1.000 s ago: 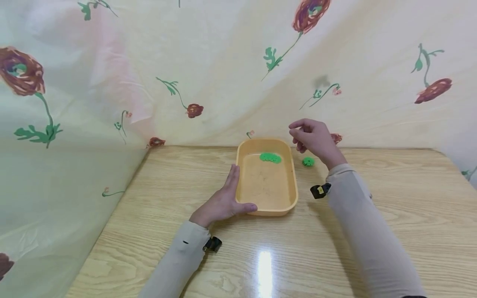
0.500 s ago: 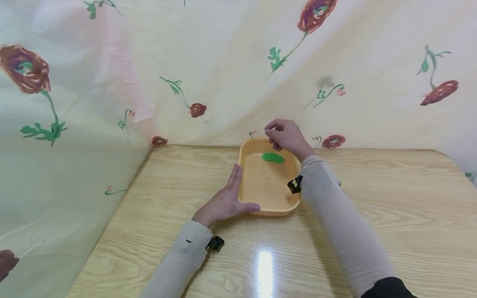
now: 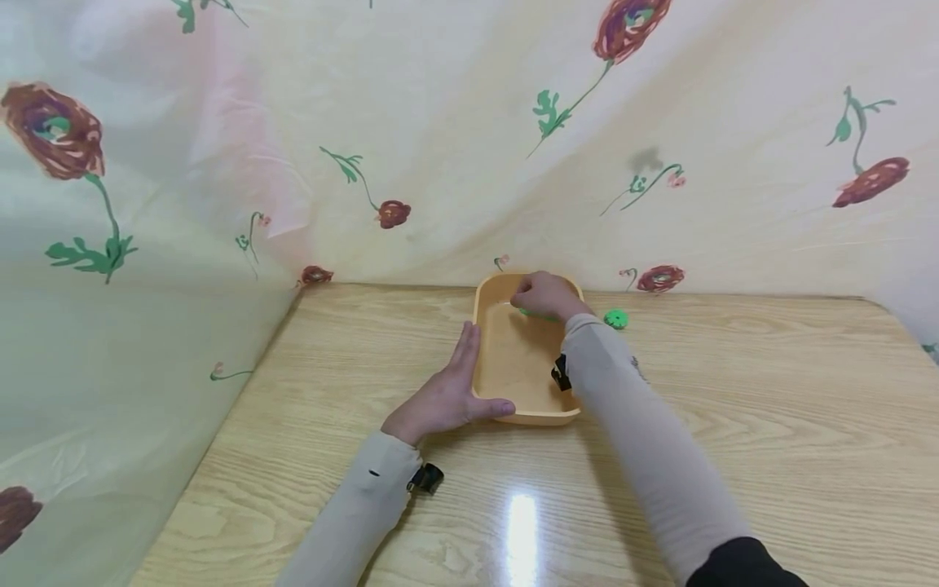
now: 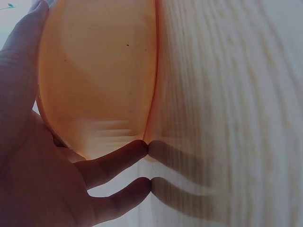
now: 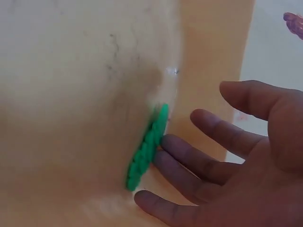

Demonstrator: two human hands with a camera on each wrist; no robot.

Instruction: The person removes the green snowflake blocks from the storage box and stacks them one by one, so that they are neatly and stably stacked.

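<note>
A shallow orange plastic tray [image 3: 513, 371] sits on the wooden table. My left hand [image 3: 443, 398] rests against it, fingers straight along its left side and thumb at the near rim. Inside the tray's far end, my right hand [image 3: 546, 295] hides most of a row of green pieces [image 5: 147, 151]. In the right wrist view its fingers are spread and loosely extended; two fingertips touch or nearly touch the row, and the thumb stands apart. One green notched disc [image 3: 616, 319] lies on the table to the right of the tray.
A flower-patterned sheet [image 3: 440, 147] hangs behind the table and along its left side. The wooden tabletop [image 3: 734, 383] extends to both sides of the tray. Light reflects off the table in front.
My right hand has moved left from above the loose green disc, over the tray, then down onto the green row. My left hand has stayed against the tray.
</note>
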